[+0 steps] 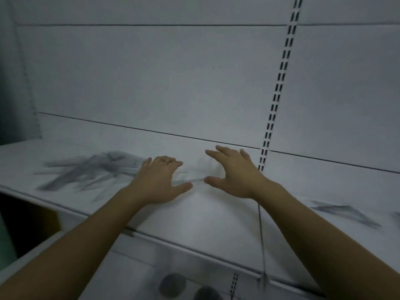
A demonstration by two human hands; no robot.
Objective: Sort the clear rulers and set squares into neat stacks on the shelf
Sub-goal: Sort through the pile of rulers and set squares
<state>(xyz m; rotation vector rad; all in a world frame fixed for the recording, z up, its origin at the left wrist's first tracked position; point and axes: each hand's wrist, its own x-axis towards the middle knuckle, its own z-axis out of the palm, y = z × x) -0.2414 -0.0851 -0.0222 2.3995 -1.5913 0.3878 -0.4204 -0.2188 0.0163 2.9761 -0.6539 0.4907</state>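
Clear ruler point(190, 181) lies between left hand point(159, 180) and right hand point(236, 172), fingers spread.

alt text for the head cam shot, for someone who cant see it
Two bare hands, left hand and right hand, reach over a white shelf with a thin clear ruler between their thumbs. A blurred pile of clear rulers and set squares lies to the left; a set square lies far right.

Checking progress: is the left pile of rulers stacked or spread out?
Spread out: the pile of rulers lies fanned at crossing angles on the shelf, though blur hides detail.
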